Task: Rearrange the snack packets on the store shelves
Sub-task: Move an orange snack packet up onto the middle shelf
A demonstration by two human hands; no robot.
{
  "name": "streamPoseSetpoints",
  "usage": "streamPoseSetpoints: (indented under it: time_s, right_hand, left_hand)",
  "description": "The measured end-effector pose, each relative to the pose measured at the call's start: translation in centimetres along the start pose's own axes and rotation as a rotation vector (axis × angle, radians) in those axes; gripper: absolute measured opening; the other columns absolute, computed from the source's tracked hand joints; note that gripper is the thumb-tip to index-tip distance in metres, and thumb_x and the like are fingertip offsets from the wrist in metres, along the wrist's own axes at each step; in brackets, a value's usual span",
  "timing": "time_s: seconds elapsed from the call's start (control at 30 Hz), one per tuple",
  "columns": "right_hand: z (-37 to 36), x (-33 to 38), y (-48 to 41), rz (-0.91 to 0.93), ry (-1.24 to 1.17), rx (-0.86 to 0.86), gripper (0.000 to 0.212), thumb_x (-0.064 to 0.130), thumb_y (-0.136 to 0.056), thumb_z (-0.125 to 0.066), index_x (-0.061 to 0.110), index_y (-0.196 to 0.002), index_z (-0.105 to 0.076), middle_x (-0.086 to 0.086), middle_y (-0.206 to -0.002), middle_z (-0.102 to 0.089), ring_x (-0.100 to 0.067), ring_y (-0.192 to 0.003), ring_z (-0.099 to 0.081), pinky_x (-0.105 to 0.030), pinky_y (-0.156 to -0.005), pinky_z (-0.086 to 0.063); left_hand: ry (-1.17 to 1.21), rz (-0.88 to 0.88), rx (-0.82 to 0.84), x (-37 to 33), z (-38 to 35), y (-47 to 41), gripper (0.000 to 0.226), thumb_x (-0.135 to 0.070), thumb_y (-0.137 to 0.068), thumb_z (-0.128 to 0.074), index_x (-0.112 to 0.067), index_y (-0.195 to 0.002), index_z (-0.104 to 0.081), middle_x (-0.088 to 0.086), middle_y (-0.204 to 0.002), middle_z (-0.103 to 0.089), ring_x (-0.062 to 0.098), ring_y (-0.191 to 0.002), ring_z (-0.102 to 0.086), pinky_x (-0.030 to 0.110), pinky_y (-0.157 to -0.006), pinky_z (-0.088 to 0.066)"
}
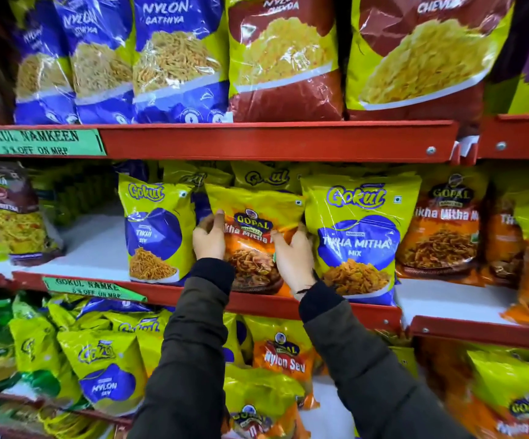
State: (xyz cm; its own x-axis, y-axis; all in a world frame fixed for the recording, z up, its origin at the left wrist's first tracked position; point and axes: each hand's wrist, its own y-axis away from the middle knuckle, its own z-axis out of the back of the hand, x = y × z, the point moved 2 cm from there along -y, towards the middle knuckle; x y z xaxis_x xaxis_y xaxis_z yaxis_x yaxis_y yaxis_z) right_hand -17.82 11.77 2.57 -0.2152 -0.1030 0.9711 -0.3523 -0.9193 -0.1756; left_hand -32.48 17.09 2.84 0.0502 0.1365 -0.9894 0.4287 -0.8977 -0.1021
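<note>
You have the Gopal packet on the middle shelf, wedged between the Tikhi Sev packet at its nine o'clock and the Tikha Mitha Mix packet at its three. Your left hand clasps its left edge, your right hand its right edge, fingers curled onto the front. Expect it to be light, puffy and slick: the film will crinkle and the contents crush. Keep your hold on the side seams at mid-height, pressing gently.
</note>
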Motion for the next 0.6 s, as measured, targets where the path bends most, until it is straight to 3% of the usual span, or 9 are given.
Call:
streamPoseSetpoints:
  time_s: [0.07, 0.13, 0.2, 0.3, 0.4, 0.47, 0.53, 0.6]
  right_hand:
    - [0.2, -0.2, 0.1, 0.027, -0.053, -0.049, 0.044, 0.025, -0.095, -0.061, 0.004, -0.133, -0.052, -0.017, -0.131, -0.062, -0.035, -0.126, -0.057, -0.045, -0.107, -0.046]
    - [0.8, -0.4, 0.2, 0.078, -0.104, -0.099, 0.030, 0.022, -0.094, -0.065, 0.002, -0.115, -0.065, -0.014, -0.109, -0.072, -0.037, -0.109, -0.065, -0.042, -0.095, -0.053]
    - [1.6, -0.5, 0.3, 0.117, -0.163, -0.107, 0.020, 0.023, -0.091, -0.068, 0.004, -0.095, -0.073, -0.016, -0.093, -0.076, -0.035, -0.093, -0.070, -0.045, -0.085, -0.056]
    - [2.9, -0.2, 1.4, 0.153, -0.302, -0.062, 0.026, 0.031, -0.089, -0.071, 0.023, -0.064, -0.069, 0.007, -0.063, -0.066, -0.010, -0.064, -0.056, -0.033, -0.061, -0.046]
    - [4.7, 0.7, 2.5, 0.217, -0.431, -0.094, 0.037, 0.034, -0.088, -0.072, 0.007, -0.065, -0.062, -0.005, -0.065, -0.049, -0.015, -0.067, -0.041, -0.030, -0.064, -0.034]
    - [6.2, 1.3, 3.1, 0.241, -0.492, -0.148, 0.039, 0.036, -0.088, -0.071, 0.006, -0.065, -0.059, 0.001, -0.064, -0.045, -0.009, -0.065, -0.038, -0.025, -0.062, -0.034]
    - [8.1, 1.7, 4.1, 0.234, -0.534, -0.206, 0.037, 0.038, -0.091, -0.068, 0.021, -0.060, -0.056, 0.015, -0.057, -0.037, -0.002, -0.058, -0.031, -0.018, -0.054, -0.030]
    - [10.5, 1.4, 5.3, 0.272, -0.519, -0.267, 0.038, 0.036, -0.094, -0.064, 0.026, -0.058, -0.055, 0.015, -0.055, -0.029, -0.002, -0.057, -0.025, -0.020, -0.053, -0.025]
  left_hand:
    - [0.034, -0.037, -0.016, 0.1, 0.6, -0.3, 0.033, -0.032, -0.094, -0.062, -0.001, -0.106, -0.067, 0.015, -0.106, -0.071, 0.027, -0.099, -0.063, 0.031, -0.092, -0.051]
    - [0.035, -0.133, -0.056, -0.4, 1.2, 0.1, 0.021, -0.029, -0.094, -0.063, -0.009, -0.093, -0.063, -0.001, -0.083, -0.065, 0.016, -0.085, -0.056, 0.012, -0.072, -0.046]
    - [0.054, -0.210, -0.066, -0.8, 2.0, 0.8, 0.017, -0.026, -0.094, -0.063, -0.013, -0.083, -0.060, -0.004, -0.074, -0.057, 0.013, -0.077, -0.051, 0.018, -0.071, -0.043]
    - [0.104, -0.320, -0.068, -1.8, 3.5, 2.5, 0.020, -0.029, -0.093, -0.064, -0.015, -0.080, -0.058, 0.004, -0.081, -0.057, 0.015, -0.079, -0.050, 0.029, -0.077, -0.041]
    - [0.150, -0.405, -0.025, -3.8, 4.1, 5.0, 0.021, -0.032, -0.093, -0.064, -0.028, -0.075, -0.054, -0.016, -0.071, -0.055, 0.001, -0.071, -0.049, 0.018, -0.072, -0.040]
    - [0.202, -0.405, 0.046, -5.1, 3.8, 6.8, 0.023, -0.033, -0.093, -0.063, -0.031, -0.072, -0.052, -0.021, -0.062, -0.052, -0.003, -0.063, -0.045, 0.013, -0.063, -0.039]
    - [0.251, -0.326, 0.126, -5.7, 3.2, 8.7, 0.023, -0.035, -0.091, -0.064, -0.030, -0.070, -0.055, -0.015, -0.065, -0.050, 0.010, -0.066, -0.045, 0.027, -0.066, -0.040]
    - [0.282, -0.210, 0.196, -5.2, 2.0, 10.7, 0.023, -0.034, -0.090, -0.067, -0.027, -0.070, -0.058, -0.007, -0.064, -0.052, 0.017, -0.063, -0.046, 0.035, -0.063, -0.038]
